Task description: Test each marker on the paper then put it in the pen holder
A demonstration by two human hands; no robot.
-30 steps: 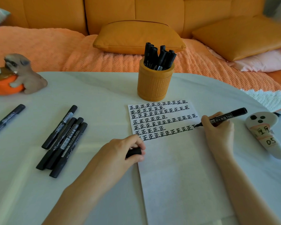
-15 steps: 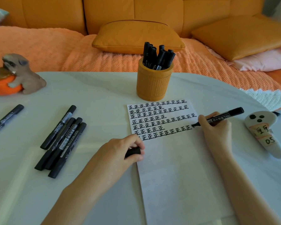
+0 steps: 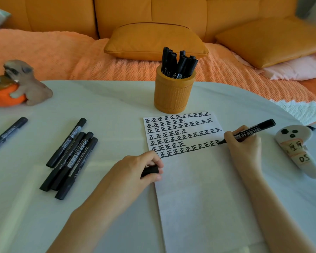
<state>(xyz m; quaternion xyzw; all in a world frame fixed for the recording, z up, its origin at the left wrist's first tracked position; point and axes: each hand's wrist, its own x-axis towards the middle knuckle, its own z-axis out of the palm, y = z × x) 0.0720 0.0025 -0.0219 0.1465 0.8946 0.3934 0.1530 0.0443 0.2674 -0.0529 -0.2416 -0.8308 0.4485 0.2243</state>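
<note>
Writing along the paper's (image 3: 199, 198) lowest row, right hand (image 3: 244, 148) pinches an uncapped marker (image 3: 254, 129); left hand (image 3: 135, 172) grips its cap (image 3: 150, 170). Pen holder (image 3: 173, 95), far centre, holds several; five loose markers (image 3: 71, 157) lie left on desk (image 3: 108, 106), likely untested.

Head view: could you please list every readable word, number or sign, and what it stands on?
"正", repeated in rows, on the paper.
"700", after blurred characters, on the marker in the right hand.
"700" on one loose marker.
"DS" or "D5" on the white gadget; handwriting above unreadable.
Print on markers in the pen holder: too small.
</note>
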